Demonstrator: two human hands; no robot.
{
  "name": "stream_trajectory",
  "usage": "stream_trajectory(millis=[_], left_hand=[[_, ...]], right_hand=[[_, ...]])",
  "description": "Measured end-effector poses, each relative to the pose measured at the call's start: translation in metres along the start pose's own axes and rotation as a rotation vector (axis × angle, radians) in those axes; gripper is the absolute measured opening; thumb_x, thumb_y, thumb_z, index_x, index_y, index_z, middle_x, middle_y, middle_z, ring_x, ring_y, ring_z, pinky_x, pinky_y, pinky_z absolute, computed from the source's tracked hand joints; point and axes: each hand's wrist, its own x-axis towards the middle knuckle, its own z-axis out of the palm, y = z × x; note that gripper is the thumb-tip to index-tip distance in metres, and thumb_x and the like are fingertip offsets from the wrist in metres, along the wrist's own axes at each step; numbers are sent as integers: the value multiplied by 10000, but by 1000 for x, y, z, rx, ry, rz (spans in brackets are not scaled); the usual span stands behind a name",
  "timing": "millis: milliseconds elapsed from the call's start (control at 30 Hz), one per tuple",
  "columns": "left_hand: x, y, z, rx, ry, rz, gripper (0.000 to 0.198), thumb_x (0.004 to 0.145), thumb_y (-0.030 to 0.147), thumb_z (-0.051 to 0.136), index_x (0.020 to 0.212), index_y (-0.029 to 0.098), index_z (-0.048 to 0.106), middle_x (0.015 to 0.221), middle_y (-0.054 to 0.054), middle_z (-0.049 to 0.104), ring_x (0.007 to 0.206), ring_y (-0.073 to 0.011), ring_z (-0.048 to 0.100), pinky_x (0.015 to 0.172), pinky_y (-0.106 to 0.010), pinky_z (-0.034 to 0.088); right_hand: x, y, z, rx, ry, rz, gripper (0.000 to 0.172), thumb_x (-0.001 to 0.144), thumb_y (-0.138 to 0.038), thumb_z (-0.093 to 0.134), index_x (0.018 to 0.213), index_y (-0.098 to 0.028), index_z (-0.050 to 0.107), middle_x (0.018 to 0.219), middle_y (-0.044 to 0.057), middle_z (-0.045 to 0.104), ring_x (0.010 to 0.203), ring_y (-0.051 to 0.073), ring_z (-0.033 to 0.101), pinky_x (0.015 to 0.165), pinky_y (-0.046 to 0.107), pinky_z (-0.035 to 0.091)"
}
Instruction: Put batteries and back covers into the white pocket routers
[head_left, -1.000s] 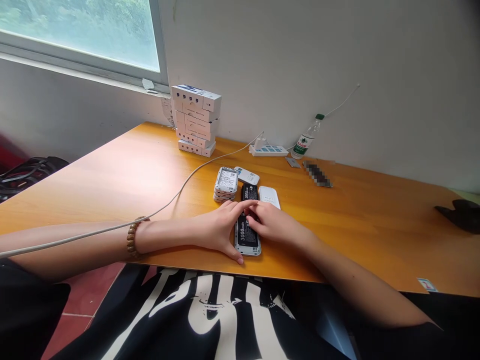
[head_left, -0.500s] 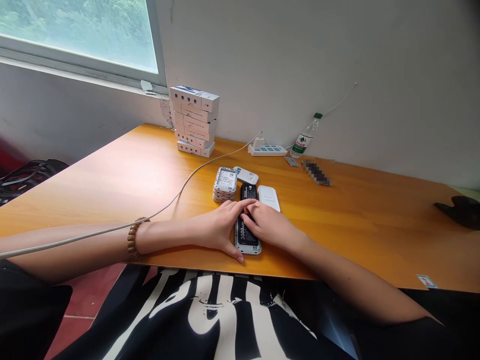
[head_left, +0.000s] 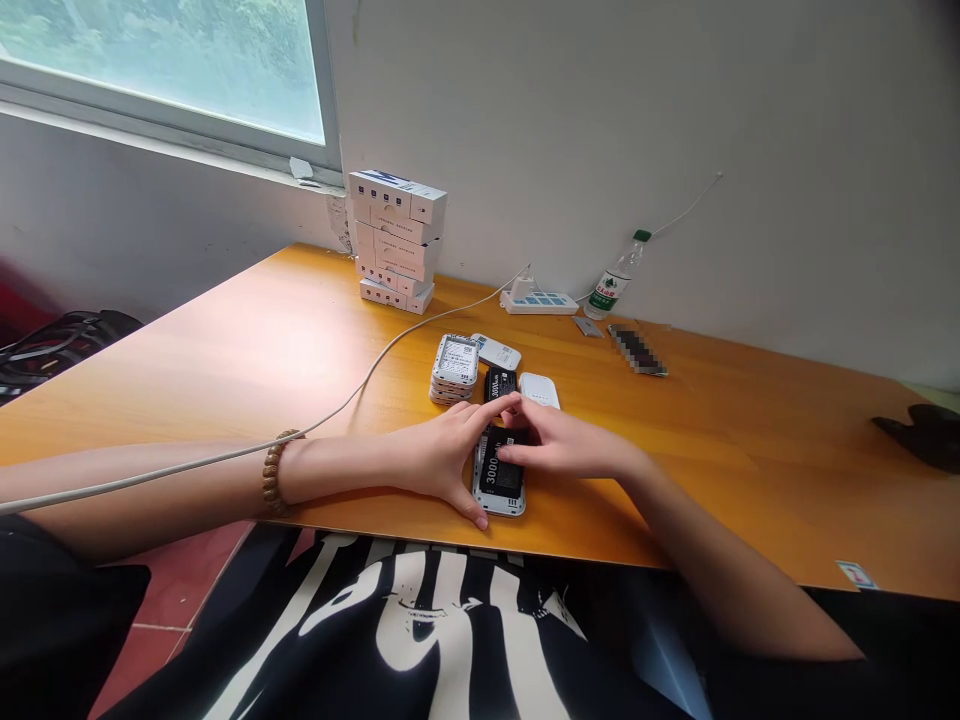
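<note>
My left hand (head_left: 439,462) lies across the left side of an open white pocket device (head_left: 499,508), its thumb down by the near edge and its fingers reaching over the top. A black 3000mAh battery (head_left: 499,478) sits in that device, under my right hand's (head_left: 562,447) fingertips. Just beyond stand a second black battery (head_left: 500,384), a white back cover (head_left: 540,391), a small white device (head_left: 496,352) and a stack of white devices (head_left: 454,368). A wooden bead bracelet (head_left: 274,473) circles my left wrist.
The wooden table (head_left: 225,375) holds a tall stack of white boxes (head_left: 396,240), a power strip (head_left: 537,303), a water bottle (head_left: 611,285) and a pixelated object (head_left: 637,350). A white cable (head_left: 390,355) runs over my left forearm. A dark object (head_left: 926,437) lies at the right.
My right hand has slid right and flattened, showing more of the black battery. The left hand stays in place, and the view has shifted slightly.
</note>
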Motion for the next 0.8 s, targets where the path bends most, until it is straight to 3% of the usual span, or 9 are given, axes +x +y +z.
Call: stream_trajectory(millis=[100, 200, 267, 333, 400, 467, 600, 800], left_hand=[[1, -1, 0, 0, 2, -6, 1546, 544, 575, 995, 1697, 268, 12, 1643, -231, 406, 1470, -470, 456, 1176, -637, 425], [1, -1, -1, 18, -15, -43, 1553, 543, 608, 983, 1695, 235, 9, 1621, -253, 418, 1456, -481, 466, 1160, -644, 438], [1, 1, -2, 41, -24, -55, 1507, 552, 631, 971, 1685, 201, 75, 1616, -264, 414, 1455, -484, 459, 1167, -635, 433], [1, 3, -3, 63, -28, -53, 1421, 565, 649, 959, 1659, 199, 173, 1607, -247, 424, 1437, -470, 475, 1171, -614, 433], [1, 4, -4, 92, -43, -54, 1325, 582, 670, 943, 1621, 210, 262, 1559, -222, 474, 1392, -447, 512, 1154, -596, 451], [1, 4, -5, 136, -75, -40, 1208, 615, 696, 914, 1566, 198, 361, 1466, -211, 539, 1335, -430, 541, 1118, -584, 479], [0, 2, -6, 222, -134, 30, 955, 693, 735, 856, 1400, 165, 562, 1390, -227, 558, 1279, -417, 548, 1074, -558, 508], [-1, 1, -5, 241, -110, 64, 904, 687, 771, 844, 1330, 181, 611, 1401, -225, 549, 1283, -415, 539, 1068, -556, 518]], right_hand=[[-5, 4, -20, 258, -142, -47, 351, 875, -412, 780, 1036, -232, 525, 957, 9, 618, 896, 177, 632, 754, 290, 543], [-4, 11, -37, 358, -152, 5, 391, 834, -437, 826, 1003, -223, 546, 831, -20, 603, 710, 134, 579, 619, 245, 488], [2, 19, -44, 414, 0, 42, 404, 795, -457, 840, 972, -223, 562, 813, -19, 617, 670, 131, 573, 590, 239, 475], [13, 29, -45, 499, 262, 52, 409, 754, -463, 832, 955, -231, 563, 834, -15, 633, 698, 144, 605, 626, 252, 503], [28, 40, -41, 565, 499, 68, 399, 729, -445, 810, 955, -242, 551, 840, -21, 634, 720, 152, 625, 665, 263, 523], [42, 49, -35, 565, 646, 114, 383, 723, -420, 789, 960, -247, 543, 839, -19, 640, 731, 158, 634, 680, 269, 532], [61, 62, -23, 543, 749, 127, 397, 722, -435, 790, 960, -249, 533, 866, 0, 673, 798, 180, 665, 756, 306, 568], [62, 69, -19, 319, 688, 66, 340, 793, -452, 745, 1007, -221, 616, 973, 63, 729, 929, 226, 695, 862, 373, 584]])
